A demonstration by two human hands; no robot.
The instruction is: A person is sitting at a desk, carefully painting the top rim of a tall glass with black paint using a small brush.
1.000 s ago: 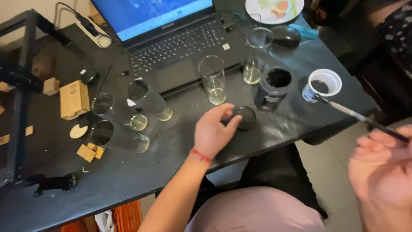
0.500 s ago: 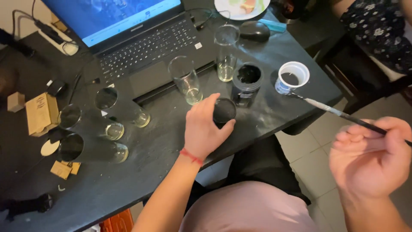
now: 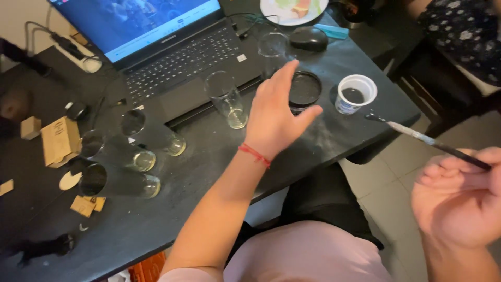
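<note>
Fingers of the left hand spread wide beside a round black jar; right hand pinches a slim paintbrush.

left hand open, fingers spread, over the black table, fingertips just beside a round black jar. red string on that wrist. right hand off the table's right edge, gripping a paintbrush, bristle tip near a white cup of dark paint. clear glass stands left of the hand, another glass farther back. three glasses lie on their sides at left. open laptop far side, black mouse and plate far right.
</note>
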